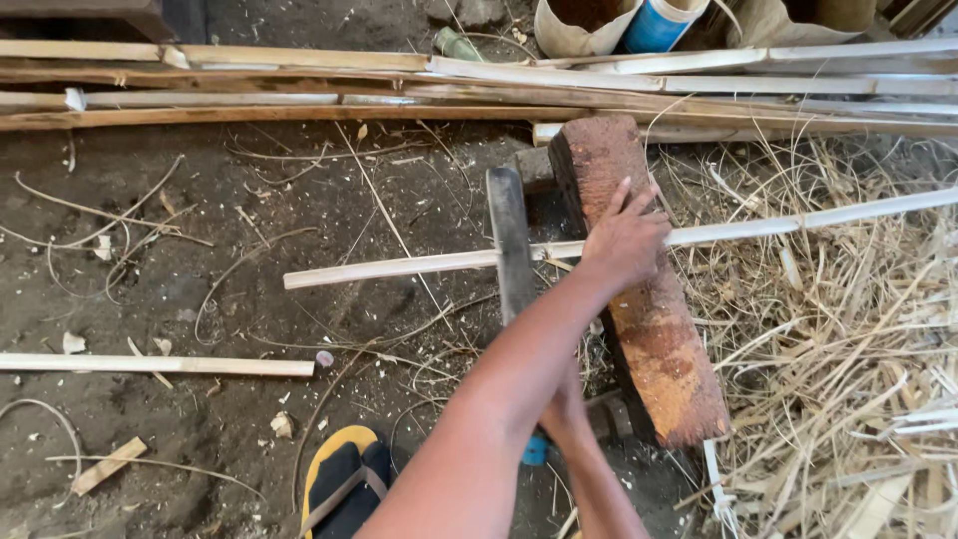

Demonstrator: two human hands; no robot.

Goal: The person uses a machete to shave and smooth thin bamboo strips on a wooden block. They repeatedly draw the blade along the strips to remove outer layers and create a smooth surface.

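We look down on dark, packed earth strewn with thin shavings. At the centre of the frame our left hand [626,240] presses down on a long pale bamboo strip [419,266], fingers spread flat over it where it crosses a rust-brown wooden block [639,289]; the hand is open on the strip rather than wrapped around it. The strip runs almost level across the picture, from left of centre out to the right edge, rising slightly as it goes. The block lies at a slant, from upper centre down towards the lower right.

Just left of the block, a long dark blade [511,240] stands on the strip, its flat metal running from upper centre down towards the lower middle. Our right hand [564,409] is below it, mostly hidden under the left forearm, and closed around the blade's handle, of which a small blue part [536,451] shows.

Across the top of the frame lie several long split bamboo poles [299,85], stacked side by side. The right side holds a heap of pale, straw-like bamboo shavings [848,359]. At the lower left, a shorter bamboo strip [160,364] rests alone on the ground, well apart from the hands. At the bottom, left of centre, we see a black sandal with a yellow edge [344,479]. At the top right stands a pale sack [579,28] with a blue cylinder [659,25] beside it.
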